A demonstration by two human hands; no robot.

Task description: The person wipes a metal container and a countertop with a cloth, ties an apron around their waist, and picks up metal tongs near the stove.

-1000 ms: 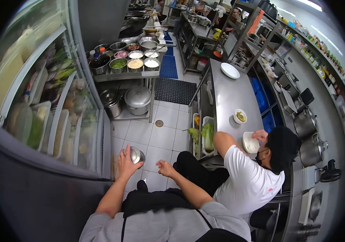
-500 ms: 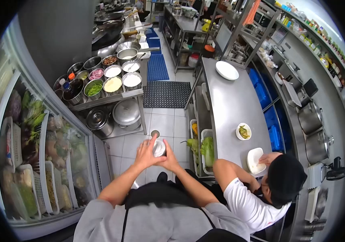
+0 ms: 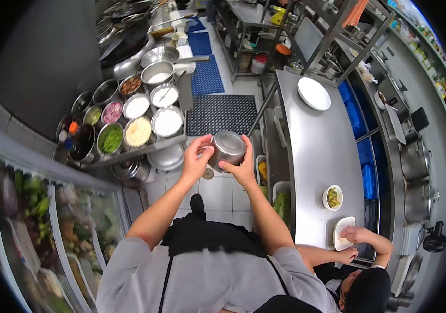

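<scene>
Container (image 3: 228, 148) between 2 hands (image 3: 197, 159); fridge (image 3: 66, 170) left, counter (image 3: 319, 156) right.

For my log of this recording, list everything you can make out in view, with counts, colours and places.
steel container: 1, silver, held, centre
ingredient pots: over ten, silver, left
woks: several, black, upper left
fridge: 1, grey, lower left
floor mats: several, blue and black, upper centre
steel table: 1, silver, right
dish: 1, white, table's far end
bowls: 2, white, table's near end
bins: several, blue, right
cloth: 1, orange, upper right
shelf goods: many, mixed, upper right
nearby co-worker: 1, black-capped, lower right
left hand: 1, bare, beside the steel container
right hand: 1, bare, gripping it
</scene>
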